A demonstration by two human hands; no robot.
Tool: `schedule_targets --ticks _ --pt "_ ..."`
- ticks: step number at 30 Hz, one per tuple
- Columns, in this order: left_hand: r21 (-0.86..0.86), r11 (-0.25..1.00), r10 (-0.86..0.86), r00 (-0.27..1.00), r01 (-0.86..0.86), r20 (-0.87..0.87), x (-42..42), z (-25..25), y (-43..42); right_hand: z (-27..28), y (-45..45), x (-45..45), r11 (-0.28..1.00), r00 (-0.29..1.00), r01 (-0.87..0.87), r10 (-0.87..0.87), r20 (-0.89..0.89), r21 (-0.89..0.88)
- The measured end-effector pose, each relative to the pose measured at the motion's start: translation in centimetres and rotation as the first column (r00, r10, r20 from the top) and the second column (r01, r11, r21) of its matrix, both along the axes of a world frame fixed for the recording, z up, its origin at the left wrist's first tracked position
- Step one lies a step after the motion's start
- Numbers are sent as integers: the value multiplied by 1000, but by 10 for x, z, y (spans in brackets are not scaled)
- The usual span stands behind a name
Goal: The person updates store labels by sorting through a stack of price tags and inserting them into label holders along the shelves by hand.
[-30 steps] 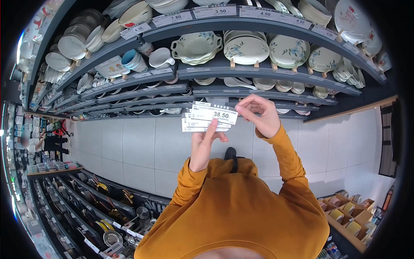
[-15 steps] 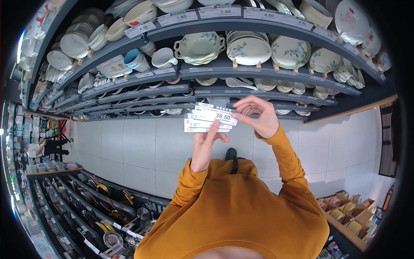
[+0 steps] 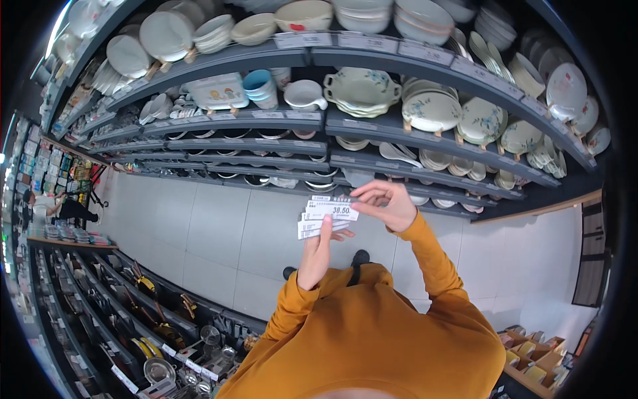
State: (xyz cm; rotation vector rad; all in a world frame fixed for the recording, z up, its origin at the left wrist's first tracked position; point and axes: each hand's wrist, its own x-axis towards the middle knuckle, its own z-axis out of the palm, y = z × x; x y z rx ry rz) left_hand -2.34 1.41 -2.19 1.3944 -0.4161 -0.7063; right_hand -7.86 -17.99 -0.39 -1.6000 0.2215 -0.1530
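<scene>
A fanned stack of white price labels (image 3: 319, 225) is held in front of me over the aisle. My left hand (image 3: 319, 253) grips the stack from below, thumb on top and fingers behind. The top label (image 3: 327, 211) reads 38.50. My right hand (image 3: 389, 206) is closed in a pinch at the right edge of that top label, with thumb and index finger together; the other fingers curl above. The fingertips behind the labels are partly hidden. Beyond the hands are the lower shelves of dishes.
Ahead, curved-looking shelves (image 3: 266, 120) bear plates, bowls and blue cups (image 3: 260, 90), with price strips on their edges. Behind at left, a rack holds kitchen utensils (image 3: 159, 369). Cardboard compartments (image 3: 535, 359) stand at lower right. Another person (image 3: 73, 209) is far left on the tiled floor (image 3: 199, 226).
The view has swung, so the shelves appear shifted right and lower. The labels and both hands sit slightly lower in view. My right hand still pinches at the top label's right edge.
</scene>
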Motion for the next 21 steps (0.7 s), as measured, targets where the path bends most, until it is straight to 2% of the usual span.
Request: schedule_targets --ticks 2,3,6,7,10,11,13,16,17,20,21 --pt "80 996 42 997 -47 68 17 -10 33 -3 28 21 999 999 -47 47 -17 -6" --pt "29 998 53 998 -54 26 25 -9 51 -3 45 32 997 997 -74 73 -37 -28" --pt "-5 991 130 989 -130 70 54 -25 114 -10 105 69 990 989 -135 131 -70 -47" --pt "-45 990 133 991 -133 -13 66 -30 138 -19 129 82 990 988 -142 141 -66 -16" --pt "-89 961 250 961 -261 -119 101 -34 211 -21 207 128 985 982 -170 172 -79 36" --pt "-119 948 269 944 -294 -190 112 -35 236 -25 231 144 981 980 -191 192 -58 20" --pt "-134 940 294 943 -315 -158 134 -23 279 -38 277 176 968 968 -250 250 26 -19" --pt "-95 941 316 942 -326 -110 168 -19 344 -42 337 221 919 924 -380 373 80 104" --pt "-97 928 350 930 -360 -110 175 -17 359 -39 353 234 884 896 -444 442 43 148" --pt "-124 890 418 894 -438 -159 197 -13 399 -27 393 269 878 883 -441 461 -85 186" --pt "-148 872 438 879 -466 -189 205 -13 409 -25 402 281 876 882 -447 466 -77 182"
